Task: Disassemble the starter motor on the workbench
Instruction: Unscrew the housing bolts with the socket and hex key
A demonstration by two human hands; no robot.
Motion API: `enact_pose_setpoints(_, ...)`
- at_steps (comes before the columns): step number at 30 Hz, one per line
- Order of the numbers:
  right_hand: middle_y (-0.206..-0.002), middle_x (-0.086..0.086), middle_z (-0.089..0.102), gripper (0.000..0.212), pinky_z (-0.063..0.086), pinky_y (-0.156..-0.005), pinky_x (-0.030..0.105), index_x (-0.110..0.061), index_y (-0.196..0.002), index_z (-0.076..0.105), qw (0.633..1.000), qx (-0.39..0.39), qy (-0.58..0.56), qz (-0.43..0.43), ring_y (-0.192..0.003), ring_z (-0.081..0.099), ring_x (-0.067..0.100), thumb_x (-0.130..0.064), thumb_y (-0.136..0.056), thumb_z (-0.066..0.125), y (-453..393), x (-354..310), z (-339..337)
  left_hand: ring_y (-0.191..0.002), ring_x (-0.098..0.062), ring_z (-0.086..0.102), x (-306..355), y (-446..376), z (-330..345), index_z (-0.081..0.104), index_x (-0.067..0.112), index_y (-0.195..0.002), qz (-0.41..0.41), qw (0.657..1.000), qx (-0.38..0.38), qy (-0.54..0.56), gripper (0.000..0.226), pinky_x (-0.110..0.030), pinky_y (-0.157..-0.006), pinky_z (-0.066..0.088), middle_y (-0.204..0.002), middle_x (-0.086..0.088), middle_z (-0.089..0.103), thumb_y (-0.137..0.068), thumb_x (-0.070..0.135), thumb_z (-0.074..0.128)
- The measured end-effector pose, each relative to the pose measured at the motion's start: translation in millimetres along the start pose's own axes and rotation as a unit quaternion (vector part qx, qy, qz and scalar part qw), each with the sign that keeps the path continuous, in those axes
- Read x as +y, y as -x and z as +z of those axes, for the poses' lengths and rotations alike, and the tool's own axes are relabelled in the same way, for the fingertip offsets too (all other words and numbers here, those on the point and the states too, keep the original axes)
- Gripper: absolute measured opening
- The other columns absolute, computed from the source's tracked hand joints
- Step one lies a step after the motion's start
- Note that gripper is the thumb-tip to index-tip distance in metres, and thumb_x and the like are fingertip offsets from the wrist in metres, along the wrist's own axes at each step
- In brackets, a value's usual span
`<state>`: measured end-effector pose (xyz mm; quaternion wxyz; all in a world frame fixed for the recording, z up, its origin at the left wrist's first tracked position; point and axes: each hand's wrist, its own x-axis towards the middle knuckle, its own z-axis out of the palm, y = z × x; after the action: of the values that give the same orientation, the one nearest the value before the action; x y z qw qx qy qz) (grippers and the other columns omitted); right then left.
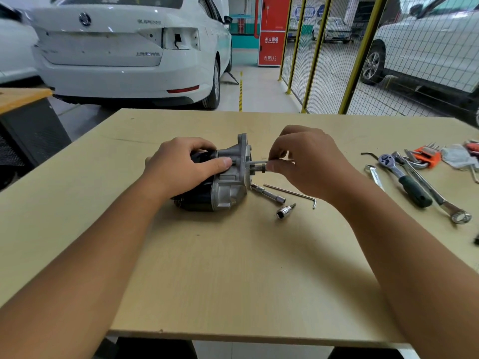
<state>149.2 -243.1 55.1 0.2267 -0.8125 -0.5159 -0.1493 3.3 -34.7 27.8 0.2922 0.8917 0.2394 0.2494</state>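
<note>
One starter motor [217, 177], lying on its side near the middle of the plywood workbench [233, 268], drive end to the right. Body: black cylindrical casing at left, smooth; nose housing in cast aluminium, dull grey, ribbed, ending in a flat mounting flange. Judged heavy and rigid, prone to roll on its round casing; best held by clamping the casing or housing from above, not by the thin flange edge.

Left hand [181, 167]: wraps over the casing, thumb laid along the housing, fingers curled round the far side, steadying the unit.

Right hand [305, 161]: fingertips pinch a slim steel tool [259, 165], seemingly a bit or small socket driver, set level against the flange face. What it engages is hidden by the fingers.

Loose items just right of the motor, on the board:
- one socket extension bar [268, 194], chromed;
- one long L-shaped hex key [293, 194], thin wire-like steel;
- one small socket [283, 211], polished.

Far right group:
- one ratchet handle [404, 180] with dark green grip;
- one combination spanner [438, 195], bright steel;
- one hex key set [426, 155] in an orange holder;
- one grey glove or cloth [457, 156], soft, crumpled.

Beyond the bench: one white saloon car [124, 47]; one yellow-framed mesh fence [337, 53].
</note>
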Motion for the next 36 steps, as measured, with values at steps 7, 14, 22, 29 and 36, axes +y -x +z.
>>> enact_pose_setpoints(7,-0.080,-0.002,0.066,0.019,0.045,-0.067,0.033,-0.020,-0.093,0.076,0.998,-0.039,-0.040,-0.015,-0.072,0.055,0.013,-0.034,-0.095,0.064,0.7,5.4,-2.9,-0.112,-0.016,0.063,-0.7,-2.3,1.4,0.073,0.049,-0.100,-0.013,1.000,0.001,0.002,0.061,-0.052,-0.105,0.046,-0.105,0.020,0.072,-0.059,0.091,0.055)
enact_pose_setpoints(14,-0.088,0.001,0.061,0.016,0.035,-0.068,0.028,-0.012,-0.097,0.078,0.999,-0.051,-0.014,-0.006,-0.079,0.052,0.016,-0.022,-0.095,0.066,-1.4,7.8,-3.7,-0.110,-0.016,0.064,0.3,-1.5,1.0,0.074,0.047,-0.099,-0.013,1.000,-0.004,0.012,0.063,-0.051,-0.104,0.047,-0.103,0.019,0.073,-0.056,0.090,0.058)
enact_pose_setpoints(22,-0.081,-0.015,0.056,0.010,0.048,-0.068,0.032,-0.020,-0.085,0.076,1.000,-0.003,-0.017,-0.004,-0.073,0.052,0.007,-0.027,-0.081,0.081,-0.1,3.8,-5.7,-0.110,-0.017,0.064,0.7,0.4,0.4,0.073,0.048,-0.101,-0.011,1.000,-0.006,0.002,0.066,-0.051,-0.103,0.047,-0.104,0.020,0.072,-0.053,0.092,0.058)
enact_pose_setpoints(29,-0.076,-0.009,0.057,0.010,0.032,-0.058,0.016,-0.017,-0.085,0.073,0.999,-0.008,-0.040,-0.017,-0.067,0.050,0.005,-0.027,-0.086,0.077,0.6,4.6,-5.6,-0.111,-0.016,0.063,0.7,0.2,0.8,0.073,0.049,-0.100,-0.018,1.000,0.004,-0.004,0.065,-0.051,-0.104,0.047,-0.105,0.020,0.072,-0.056,0.093,0.054)
enact_pose_setpoints(36,-0.091,0.000,0.060,0.017,0.048,-0.077,0.037,-0.012,-0.096,0.077,0.999,-0.036,-0.023,-0.020,-0.083,0.054,0.017,-0.025,-0.095,0.065,-0.9,3.6,-2.8,-0.111,-0.017,0.064,0.8,-0.2,0.4,0.074,0.047,-0.102,-0.016,1.000,-0.008,0.009,0.067,-0.051,-0.104,0.047,-0.106,0.017,0.073,-0.055,0.092,0.058)
